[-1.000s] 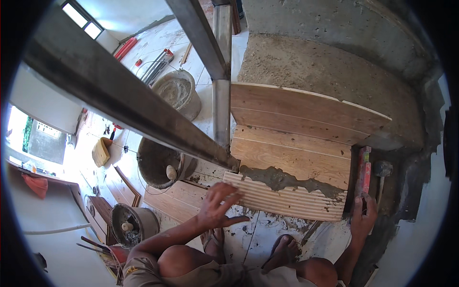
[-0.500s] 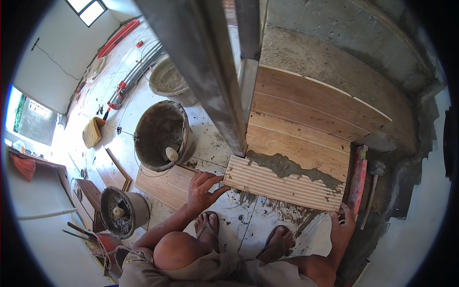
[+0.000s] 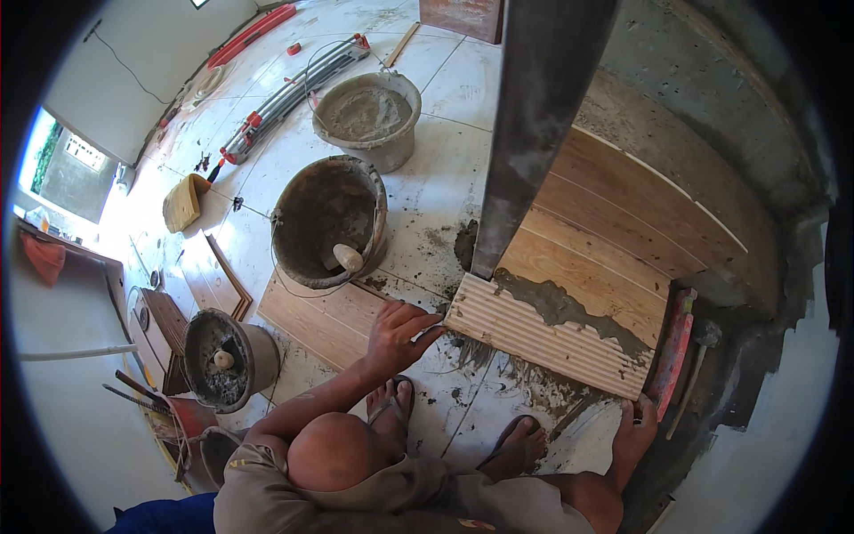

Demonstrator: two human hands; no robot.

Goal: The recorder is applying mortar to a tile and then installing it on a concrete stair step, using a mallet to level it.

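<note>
A pale ribbed tile [image 3: 543,343] lies along the front of a wood-look step, its ridged face up. Grey wet mortar [image 3: 565,307] spreads along its far side and over the adjoining wood-look tile [image 3: 592,271]. My left hand [image 3: 400,336] pinches the tile's left end between thumb and fingers. At the opposite end, my right hand [image 3: 636,420] grips the near right corner with bent fingers; part of that grip is hidden. A dark metal post [image 3: 538,142] stands just behind the tile's left end.
A mortar-smeared bucket [image 3: 374,214] and a second bucket of mortar [image 3: 400,147] stand beyond my left hand. Another small bucket [image 3: 262,356] sits at left near loose wood-look planks [image 3: 311,316]. A red level [image 3: 673,356] and a hammer [image 3: 694,378] lie right of the step.
The view has swung, so the scene sits differently in the picture. Both hands remain at the tile's ends; the left thumb and fingers look closer together on its edge.
</note>
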